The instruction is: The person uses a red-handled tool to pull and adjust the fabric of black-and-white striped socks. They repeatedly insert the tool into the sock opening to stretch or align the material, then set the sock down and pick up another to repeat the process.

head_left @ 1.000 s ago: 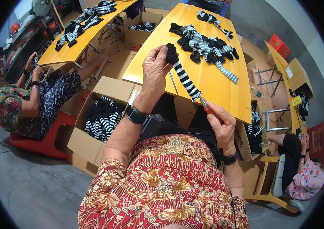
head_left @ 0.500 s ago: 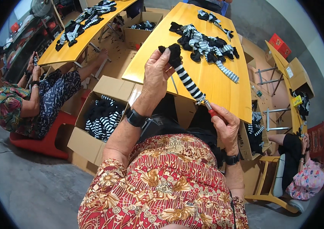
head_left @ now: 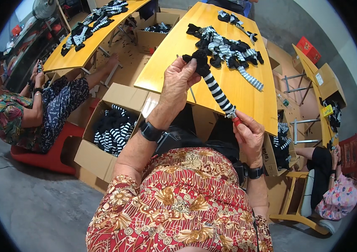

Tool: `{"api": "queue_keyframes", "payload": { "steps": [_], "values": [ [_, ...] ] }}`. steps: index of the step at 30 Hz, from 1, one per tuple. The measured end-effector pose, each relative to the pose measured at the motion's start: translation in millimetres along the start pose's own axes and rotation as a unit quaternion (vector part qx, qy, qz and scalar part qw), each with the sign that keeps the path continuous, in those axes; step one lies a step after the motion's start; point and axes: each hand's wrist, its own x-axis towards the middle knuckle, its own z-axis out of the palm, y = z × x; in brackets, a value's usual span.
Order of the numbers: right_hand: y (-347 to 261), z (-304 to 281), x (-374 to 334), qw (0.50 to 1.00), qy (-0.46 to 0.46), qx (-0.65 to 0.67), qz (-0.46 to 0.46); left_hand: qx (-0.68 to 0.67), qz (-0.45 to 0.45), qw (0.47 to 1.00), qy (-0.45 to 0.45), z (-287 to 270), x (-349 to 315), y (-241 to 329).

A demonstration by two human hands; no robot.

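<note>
My left hand (head_left: 176,82) pinches the bunched black end of a black-and-white striped knitted piece (head_left: 218,92) above the near edge of the yellow table. Its narrow striped tube slants down to the right. In my right hand (head_left: 250,135) is a red-handled tool (head_left: 237,121), closed in the fingers at the tube's lower end. The tool's metal shaft is mostly hidden, apparently inside the tube. Beyond my hands lies a heap of black and grey-striped knitted pieces (head_left: 224,46).
An open cardboard box (head_left: 96,159) of striped knits stands to my left; another box (head_left: 269,155) is right of my knees. The yellow table (head_left: 166,59) spreads ahead. One person (head_left: 12,113) sits at left on a red chair, another (head_left: 338,197) at right, both with hands raised.
The knitted piece and both my hands have shifted slightly right. The tool's metal shaft, visible before, is now mostly covered as the tube's end sits close to the red handle.
</note>
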Motion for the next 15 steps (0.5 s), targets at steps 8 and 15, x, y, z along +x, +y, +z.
{"api": "queue_keyframes", "payload": {
  "steps": [8,15],
  "values": [
    [9.3,-9.4,-2.6,0.999,-0.044,0.016,-0.005,-0.021,0.013,0.999,0.028,-2.4,0.0,0.5],
    [12.2,3.8,-3.4,0.998,0.017,0.056,-0.005,0.055,0.136,0.989,0.024,-1.3,6.1,-10.9]
  ]
}}
